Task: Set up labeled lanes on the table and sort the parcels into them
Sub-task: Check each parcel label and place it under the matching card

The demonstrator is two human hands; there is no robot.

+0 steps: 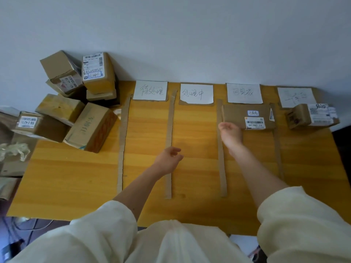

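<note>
Pale grey wall behind, yellow wood-grain table pushed against it. Nearest the camera, cream loose sleeves covered both upper arms, forearms bare. Left hand hovered over the table by the second brown cardboard divider strip, fingers loosely curled, gripping nothing. Right hand was further out, just beside the near-left corner of the flat brown cardboard parcel with a barcode label; fingers relaxed and apart, holding nothing, contact with the parcel could not be told. That parcel lay in the third lane, under its card, between the third divider strip and the fourth divider strip. First divider strip marked the left edge of lane one. A small brown cardboard box with white shipping labels sat in the fourth lane at the right edge, touching its card. At the far table edge, four white handwritten paper cards: first label card, second label card, third label card, fourth label card, faint writing. Lanes one and two held no parcels. Far left, a heap of unsorted brown cardboard parcels was stacked at the table's left corner, against the wall, some tilted, several with barcode labels. Crumpled clear tape lay left of the table.
</note>
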